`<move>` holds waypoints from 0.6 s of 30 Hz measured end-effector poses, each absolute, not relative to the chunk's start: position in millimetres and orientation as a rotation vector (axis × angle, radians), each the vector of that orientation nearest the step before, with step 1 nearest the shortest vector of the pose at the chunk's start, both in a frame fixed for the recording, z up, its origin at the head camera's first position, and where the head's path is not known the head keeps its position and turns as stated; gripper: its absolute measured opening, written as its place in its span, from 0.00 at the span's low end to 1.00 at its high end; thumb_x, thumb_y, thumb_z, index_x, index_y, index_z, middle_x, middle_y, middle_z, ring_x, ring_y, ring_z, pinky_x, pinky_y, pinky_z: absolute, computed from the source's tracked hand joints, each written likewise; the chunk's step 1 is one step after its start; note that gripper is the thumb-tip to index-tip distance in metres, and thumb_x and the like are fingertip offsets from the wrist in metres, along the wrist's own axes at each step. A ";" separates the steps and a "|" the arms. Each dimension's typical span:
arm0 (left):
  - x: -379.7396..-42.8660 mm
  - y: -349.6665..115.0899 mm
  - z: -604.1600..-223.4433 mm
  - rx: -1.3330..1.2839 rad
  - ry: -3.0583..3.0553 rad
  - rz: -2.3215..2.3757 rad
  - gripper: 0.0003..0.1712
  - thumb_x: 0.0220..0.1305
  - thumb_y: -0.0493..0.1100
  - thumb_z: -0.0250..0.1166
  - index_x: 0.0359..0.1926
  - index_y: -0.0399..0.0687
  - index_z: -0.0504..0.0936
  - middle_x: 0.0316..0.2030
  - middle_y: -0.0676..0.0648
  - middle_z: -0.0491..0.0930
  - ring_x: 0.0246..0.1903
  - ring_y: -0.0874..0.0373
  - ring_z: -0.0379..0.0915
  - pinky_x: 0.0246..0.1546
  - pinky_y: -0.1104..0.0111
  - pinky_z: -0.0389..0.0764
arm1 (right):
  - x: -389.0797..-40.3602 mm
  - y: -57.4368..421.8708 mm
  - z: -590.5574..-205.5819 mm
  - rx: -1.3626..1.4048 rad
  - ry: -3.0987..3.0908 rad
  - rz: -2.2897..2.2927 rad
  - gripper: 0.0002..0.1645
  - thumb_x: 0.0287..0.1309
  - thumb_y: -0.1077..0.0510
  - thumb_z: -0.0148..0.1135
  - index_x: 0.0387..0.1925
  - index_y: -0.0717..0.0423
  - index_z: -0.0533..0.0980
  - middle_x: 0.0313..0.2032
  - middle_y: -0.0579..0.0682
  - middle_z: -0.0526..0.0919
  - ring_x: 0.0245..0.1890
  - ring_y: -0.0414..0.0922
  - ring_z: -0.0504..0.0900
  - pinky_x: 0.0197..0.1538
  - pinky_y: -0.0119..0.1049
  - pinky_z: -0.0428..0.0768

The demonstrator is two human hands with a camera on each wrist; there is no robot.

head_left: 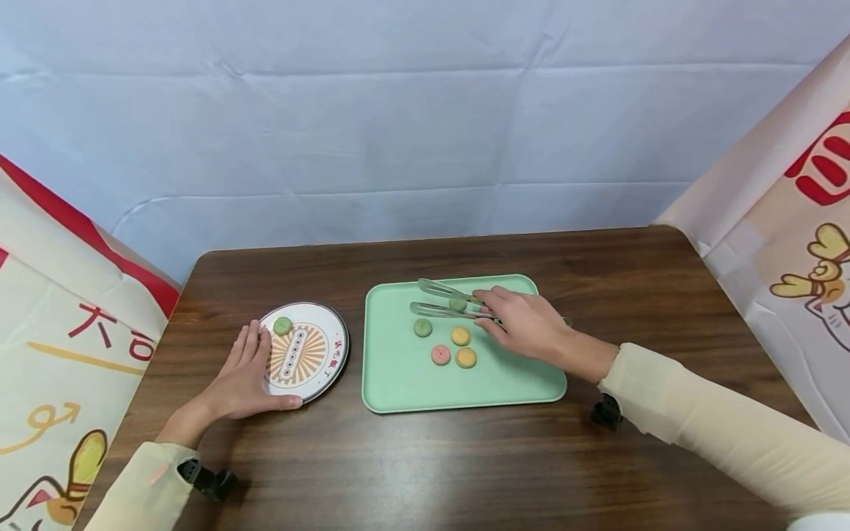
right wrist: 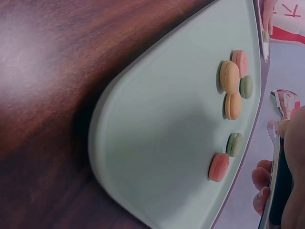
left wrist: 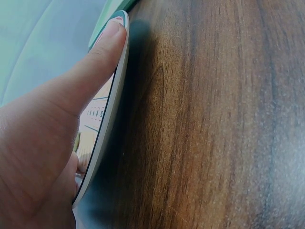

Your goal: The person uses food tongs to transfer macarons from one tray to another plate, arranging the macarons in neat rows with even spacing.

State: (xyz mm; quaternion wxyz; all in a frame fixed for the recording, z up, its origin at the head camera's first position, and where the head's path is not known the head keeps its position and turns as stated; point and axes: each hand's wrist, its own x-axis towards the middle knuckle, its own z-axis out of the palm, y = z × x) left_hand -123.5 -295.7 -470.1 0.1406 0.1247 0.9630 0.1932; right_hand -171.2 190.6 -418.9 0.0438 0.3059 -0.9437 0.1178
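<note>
My right hand [head_left: 521, 322] grips metal tongs [head_left: 438, 310] over the mint-green tray [head_left: 398, 387]. The tongs' two arms stand apart, around and above a green macaron [head_left: 458, 303]; whether they touch it I cannot tell. On the tray also lie another green macaron [head_left: 423, 327], two yellow macarons [head_left: 466, 358] and a pink macaron [head_left: 440, 355]. A second pink macaron [right wrist: 219, 167] shows in the right wrist view, hidden by the hand in the head view. My left hand [head_left: 246, 376] rests on the white plate's [head_left: 325, 339] edge, fingers straight, thumb on the rim. A green macaron [head_left: 282, 326] sits on that plate.
The brown wooden table [head_left: 412, 472] extends around the plate and tray. A pale cloth [head_left: 398, 133] hangs behind its far edge, and printed cloths [head_left: 797, 243] hang at both sides.
</note>
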 end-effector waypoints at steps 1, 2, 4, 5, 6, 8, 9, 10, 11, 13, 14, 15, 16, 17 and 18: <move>-123.9 -295.7 -470.7 0.363 2.781 0.560 0.85 0.44 0.75 0.74 0.77 0.23 0.36 0.77 0.27 0.24 0.77 0.32 0.18 0.71 0.35 0.43 | -171.0 191.9 -419.3 0.936 -2.885 0.360 0.29 0.69 0.47 0.64 0.64 0.59 0.75 0.48 0.55 0.85 0.37 0.47 0.86 0.28 0.40 0.81; -124.0 -295.7 -471.0 0.369 2.783 0.571 0.84 0.44 0.74 0.75 0.76 0.22 0.36 0.77 0.27 0.24 0.77 0.32 0.19 0.71 0.35 0.42 | -170.8 193.1 -419.3 0.936 -2.887 0.359 0.29 0.69 0.47 0.64 0.64 0.59 0.75 0.49 0.55 0.85 0.37 0.48 0.86 0.28 0.40 0.81; -124.5 -297.3 -474.4 0.382 2.793 0.575 0.84 0.44 0.74 0.74 0.76 0.23 0.35 0.77 0.27 0.24 0.77 0.33 0.18 0.72 0.35 0.41 | -171.1 195.4 -419.5 0.940 -2.881 0.359 0.29 0.69 0.47 0.65 0.64 0.59 0.75 0.49 0.55 0.85 0.37 0.48 0.86 0.27 0.39 0.80; -124.4 -297.9 -475.8 0.384 2.797 0.576 0.84 0.44 0.75 0.74 0.77 0.23 0.35 0.77 0.28 0.23 0.77 0.33 0.18 0.72 0.35 0.41 | -171.3 196.6 -419.4 0.943 -2.878 0.359 0.29 0.69 0.47 0.65 0.64 0.59 0.75 0.49 0.55 0.85 0.37 0.48 0.86 0.27 0.39 0.80; -124.0 -297.6 -474.9 0.387 2.799 0.586 0.84 0.44 0.74 0.75 0.77 0.23 0.36 0.77 0.27 0.24 0.77 0.33 0.18 0.72 0.35 0.41 | -171.4 197.8 -419.4 0.945 -2.876 0.360 0.29 0.69 0.47 0.65 0.64 0.59 0.75 0.49 0.55 0.85 0.36 0.47 0.86 0.25 0.38 0.79; -123.0 -296.3 -472.4 0.395 2.805 0.607 0.83 0.44 0.73 0.75 0.76 0.21 0.37 0.77 0.26 0.25 0.77 0.32 0.19 0.71 0.34 0.41 | -171.6 200.4 -419.7 0.946 -2.874 0.359 0.29 0.69 0.47 0.65 0.64 0.59 0.75 0.49 0.55 0.85 0.35 0.47 0.86 0.23 0.37 0.77; -122.5 -295.4 -471.1 0.399 2.805 0.610 0.83 0.44 0.73 0.75 0.76 0.21 0.38 0.77 0.25 0.26 0.77 0.31 0.19 0.71 0.34 0.42 | -171.6 201.8 -419.9 0.947 -2.874 0.360 0.29 0.69 0.47 0.65 0.64 0.59 0.75 0.50 0.55 0.85 0.35 0.47 0.86 0.23 0.36 0.76; -122.2 -294.9 -470.6 0.398 2.809 0.617 0.83 0.44 0.73 0.75 0.76 0.21 0.38 0.77 0.25 0.26 0.77 0.31 0.20 0.70 0.33 0.42 | -171.5 203.0 -420.1 0.948 -2.874 0.363 0.29 0.69 0.47 0.65 0.64 0.59 0.75 0.50 0.56 0.85 0.35 0.47 0.86 0.24 0.36 0.77; -121.9 -294.2 -469.6 0.388 2.808 0.616 0.83 0.43 0.73 0.76 0.76 0.21 0.39 0.77 0.25 0.26 0.77 0.32 0.20 0.70 0.34 0.43 | -171.5 204.4 -420.5 0.949 -2.876 0.365 0.29 0.69 0.47 0.64 0.64 0.59 0.75 0.51 0.56 0.85 0.36 0.48 0.86 0.24 0.37 0.77; -122.4 -294.1 -470.2 0.377 2.801 0.597 0.84 0.43 0.74 0.75 0.76 0.21 0.38 0.77 0.26 0.26 0.77 0.32 0.19 0.71 0.34 0.43 | -171.3 207.2 -421.7 0.950 -2.879 0.367 0.29 0.69 0.47 0.65 0.64 0.59 0.75 0.52 0.57 0.84 0.37 0.48 0.86 0.25 0.38 0.78; -122.9 -294.6 -471.3 0.372 2.797 0.586 0.84 0.43 0.74 0.75 0.76 0.22 0.37 0.77 0.27 0.25 0.77 0.33 0.19 0.71 0.34 0.43 | -171.1 208.6 -422.4 0.949 -2.880 0.367 0.29 0.69 0.47 0.65 0.64 0.59 0.75 0.53 0.57 0.84 0.37 0.48 0.87 0.25 0.38 0.79; -123.4 -295.3 -472.6 0.368 2.795 0.573 0.84 0.43 0.75 0.75 0.77 0.23 0.37 0.77 0.28 0.24 0.77 0.33 0.18 0.71 0.34 0.43 | -171.0 210.0 -423.3 0.949 -2.880 0.366 0.29 0.69 0.48 0.65 0.64 0.60 0.75 0.53 0.58 0.84 0.37 0.49 0.87 0.26 0.39 0.80; -124.2 -296.0 -473.9 0.360 2.792 0.561 0.85 0.43 0.75 0.75 0.77 0.23 0.37 0.78 0.28 0.24 0.77 0.34 0.18 0.71 0.34 0.43 | -170.9 211.3 -424.1 0.948 -2.879 0.364 0.29 0.69 0.48 0.65 0.64 0.60 0.75 0.53 0.58 0.84 0.37 0.49 0.87 0.27 0.40 0.80; -124.8 -296.7 -474.9 0.361 2.788 0.558 0.85 0.43 0.75 0.74 0.77 0.23 0.36 0.78 0.28 0.23 0.77 0.34 0.18 0.71 0.34 0.42 | -170.7 212.6 -424.9 0.946 -2.880 0.362 0.29 0.69 0.48 0.65 0.64 0.60 0.75 0.53 0.58 0.84 0.37 0.49 0.87 0.27 0.40 0.80; -125.4 -297.4 -475.6 0.363 2.784 0.553 0.85 0.43 0.76 0.74 0.77 0.23 0.36 0.77 0.28 0.23 0.77 0.34 0.17 0.71 0.34 0.42 | -170.5 213.8 -425.6 0.944 -2.881 0.362 0.29 0.69 0.48 0.65 0.64 0.60 0.75 0.53 0.58 0.84 0.37 0.49 0.87 0.27 0.40 0.81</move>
